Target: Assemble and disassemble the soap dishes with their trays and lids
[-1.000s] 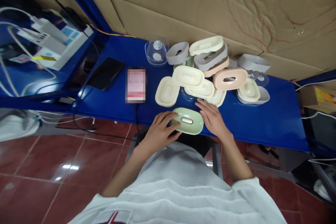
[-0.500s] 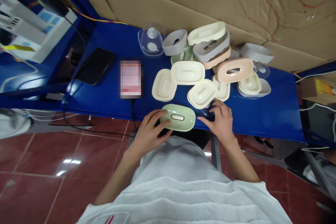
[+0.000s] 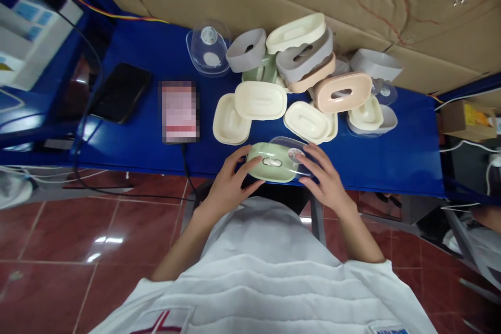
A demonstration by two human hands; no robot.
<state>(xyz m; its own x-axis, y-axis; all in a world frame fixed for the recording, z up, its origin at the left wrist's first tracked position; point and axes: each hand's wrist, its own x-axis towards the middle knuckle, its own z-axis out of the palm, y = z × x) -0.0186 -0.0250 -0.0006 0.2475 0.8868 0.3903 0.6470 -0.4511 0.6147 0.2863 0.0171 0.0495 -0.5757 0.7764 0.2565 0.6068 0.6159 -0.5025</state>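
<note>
Since the earlier frame, the clear cover (image 3: 296,154) has come from beside the green box (image 3: 270,175) to overlap its right end. Left hand (image 3: 225,182) grasps the box's left end at the near edge of the blue table (image 3: 415,151); right hand (image 3: 331,188) grips the cover by its edge. Bringing the two together seems the step in hand, and moving on would call for lining up their rims. Something pale shows in the box's slot, though what it is I cannot tell. At right, a cream lid (image 3: 366,115) sits partly over a grey tub (image 3: 389,120).
</note>
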